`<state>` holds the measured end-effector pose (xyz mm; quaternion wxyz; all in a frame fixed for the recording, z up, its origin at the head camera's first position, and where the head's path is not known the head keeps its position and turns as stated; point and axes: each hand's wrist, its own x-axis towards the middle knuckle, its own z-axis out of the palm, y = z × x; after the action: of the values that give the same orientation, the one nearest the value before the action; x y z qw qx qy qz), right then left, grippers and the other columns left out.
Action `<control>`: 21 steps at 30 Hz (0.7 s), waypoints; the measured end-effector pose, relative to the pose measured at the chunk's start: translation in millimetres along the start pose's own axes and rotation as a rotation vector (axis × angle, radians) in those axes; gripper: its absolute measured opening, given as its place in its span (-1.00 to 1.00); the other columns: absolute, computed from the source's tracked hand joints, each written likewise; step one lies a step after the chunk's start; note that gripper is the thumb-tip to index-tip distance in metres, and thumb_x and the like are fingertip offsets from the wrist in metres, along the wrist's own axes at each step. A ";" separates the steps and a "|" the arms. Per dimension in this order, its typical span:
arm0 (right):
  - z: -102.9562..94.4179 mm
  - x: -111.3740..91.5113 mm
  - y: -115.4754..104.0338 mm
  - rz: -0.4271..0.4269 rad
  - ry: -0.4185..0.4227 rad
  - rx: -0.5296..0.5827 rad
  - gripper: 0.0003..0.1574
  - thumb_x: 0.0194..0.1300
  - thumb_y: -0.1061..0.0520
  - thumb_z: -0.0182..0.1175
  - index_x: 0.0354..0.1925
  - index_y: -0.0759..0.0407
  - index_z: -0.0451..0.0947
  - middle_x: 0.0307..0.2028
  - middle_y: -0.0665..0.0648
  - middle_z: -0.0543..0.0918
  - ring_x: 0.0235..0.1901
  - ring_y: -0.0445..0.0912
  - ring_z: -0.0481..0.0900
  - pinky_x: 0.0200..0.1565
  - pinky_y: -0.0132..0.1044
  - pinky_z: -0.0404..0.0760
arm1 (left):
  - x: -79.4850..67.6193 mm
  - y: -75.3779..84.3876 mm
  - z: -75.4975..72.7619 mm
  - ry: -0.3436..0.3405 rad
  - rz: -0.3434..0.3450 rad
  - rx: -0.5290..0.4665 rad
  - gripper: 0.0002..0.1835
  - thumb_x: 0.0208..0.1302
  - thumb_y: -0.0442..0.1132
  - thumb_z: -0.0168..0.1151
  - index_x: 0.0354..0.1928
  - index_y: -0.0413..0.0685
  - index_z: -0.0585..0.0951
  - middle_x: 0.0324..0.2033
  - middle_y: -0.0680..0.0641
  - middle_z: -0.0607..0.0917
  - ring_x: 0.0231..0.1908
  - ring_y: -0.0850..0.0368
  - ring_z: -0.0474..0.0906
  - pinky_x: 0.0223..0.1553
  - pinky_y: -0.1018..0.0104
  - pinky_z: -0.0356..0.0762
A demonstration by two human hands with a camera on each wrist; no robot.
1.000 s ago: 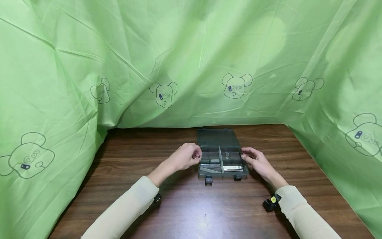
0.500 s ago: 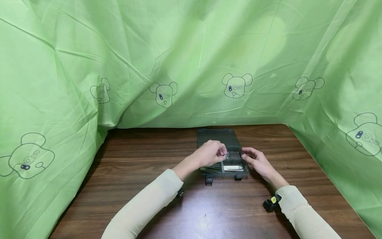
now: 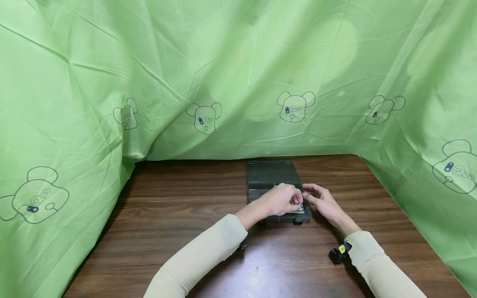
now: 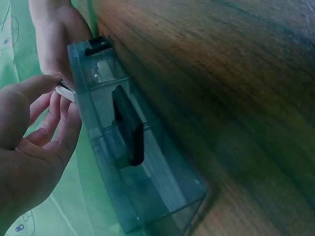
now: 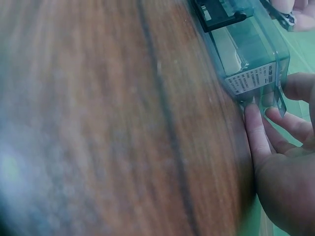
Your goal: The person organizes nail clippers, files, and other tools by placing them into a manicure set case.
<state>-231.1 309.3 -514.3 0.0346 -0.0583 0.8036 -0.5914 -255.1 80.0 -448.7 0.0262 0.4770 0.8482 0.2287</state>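
Note:
A clear dark-tinted plastic box (image 3: 257, 194) with dividers lies on the table, its lid (image 3: 270, 170) laid back. Over its front right compartment, my left hand (image 3: 283, 199) pinches a small silver nail clipper (image 5: 286, 17) between thumb and fingers. The left wrist view shows the clipper's pale end (image 4: 65, 92) by the box rim; the rest is hidden by the fingers. My right hand (image 3: 326, 205) rests against the box's right end, thumb and fingers fairly straight, touching the wall near the barcode label (image 5: 251, 78).
Two black latches (image 4: 129, 128) hang on the box's front side. Long flat pieces (image 4: 165, 169) lie in its front left compartment. The wooden table (image 3: 179, 186) is bordered by green cloth (image 3: 238, 82) at the back and both sides.
My left hand has moved right with the small shiny thing, from the box's left edge across the divider to the front right compartment. My right hand has stayed at the right end.

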 end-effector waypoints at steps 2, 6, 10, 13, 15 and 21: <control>0.4 0.0 0.1 0.001 0.002 0.007 -0.39 0.60 0.12 0.20 0.43 0.41 0.37 0.21 0.44 0.53 -0.08 -0.12 0.59 -0.25 -0.31 0.64 | 0.3 0.7 2.8 0.000 -0.005 -0.004 -0.95 0.41 -0.21 0.42 -0.16 0.03 0.74 -0.26 0.15 0.69 -0.26 0.44 0.60 -0.18 0.73 0.45; 0.0 0.7 0.8 -0.002 -0.003 0.007 -0.39 0.60 0.13 0.19 0.44 0.41 0.36 0.24 0.48 0.52 -0.06 -0.11 0.60 -0.24 -0.31 0.65 | -0.5 -0.3 6.9 -0.013 -0.019 -0.015 -0.94 0.41 -0.22 0.44 -0.16 0.01 0.73 -0.26 0.14 0.70 -0.27 0.45 0.59 -0.19 0.73 0.46; 0.4 1.5 1.1 0.005 0.005 -0.002 -0.41 0.60 0.12 0.19 0.43 0.38 0.39 0.25 0.47 0.53 -0.09 -0.10 0.60 -0.29 -0.31 0.61 | -4.0 -2.2 6.2 -0.027 -0.029 -0.019 -0.87 0.40 -0.17 0.46 -0.12 -0.03 0.74 -0.22 0.11 0.70 -0.25 0.43 0.60 -0.18 0.73 0.47; 1.5 2.3 0.8 0.007 -0.001 -0.006 -0.40 0.61 0.11 0.19 0.43 0.40 0.38 0.25 0.48 0.52 -0.06 -0.09 0.60 -0.25 -0.30 0.65 | -8.6 -4.9 1.3 -0.022 -0.033 -0.031 -0.76 0.39 -0.09 0.48 -0.06 -0.07 0.75 -0.17 0.08 0.70 -0.22 0.38 0.63 -0.16 0.70 0.50; 2.2 2.0 0.0 0.014 -0.001 -0.010 -0.39 0.61 0.10 0.19 0.44 0.39 0.37 0.26 0.47 0.52 -0.04 -0.09 0.60 -0.22 -0.29 0.67 | -14.0 -7.6 -5.8 -0.022 -0.047 -0.026 -0.69 0.39 -0.04 0.47 0.02 -0.07 0.74 -0.12 0.08 0.69 -0.16 0.36 0.64 -0.10 0.66 0.52; 1.5 -1.1 -7.3 0.041 -0.002 -0.047 -0.33 0.60 0.08 0.20 0.47 0.38 0.32 0.27 0.45 0.50 -0.03 -0.02 0.58 -0.25 -0.26 0.65 | -44.0 -28.6 -35.2 0.010 -0.141 0.041 -0.45 0.37 0.08 0.46 0.30 0.04 0.63 0.13 0.07 0.64 0.14 0.19 0.59 0.25 0.27 0.56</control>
<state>-229.4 306.0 -507.8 0.0460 -0.0434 0.8183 -0.5714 -263.3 18.5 -436.6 0.0283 0.4153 0.8844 0.2112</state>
